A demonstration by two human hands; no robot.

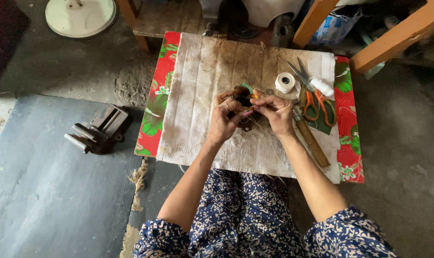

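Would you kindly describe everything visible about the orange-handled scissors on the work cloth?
The scissors have two orange loop handles and long grey metal blades. They lie flat and slightly open, blades pointing up-left toward the roll of white tape, handles toward the person. They rest on a dark green patch near the right edge of the stained white cloth, beside a white spool and above a wooden-handled tool. Neither hand touches them.

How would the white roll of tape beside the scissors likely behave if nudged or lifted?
The white tape roll lies flat on the cloth, so it would probably slide rather than roll. Small and hollow-cored, it likely lifts easily. Tipped on edge, it might roll toward the scissors.
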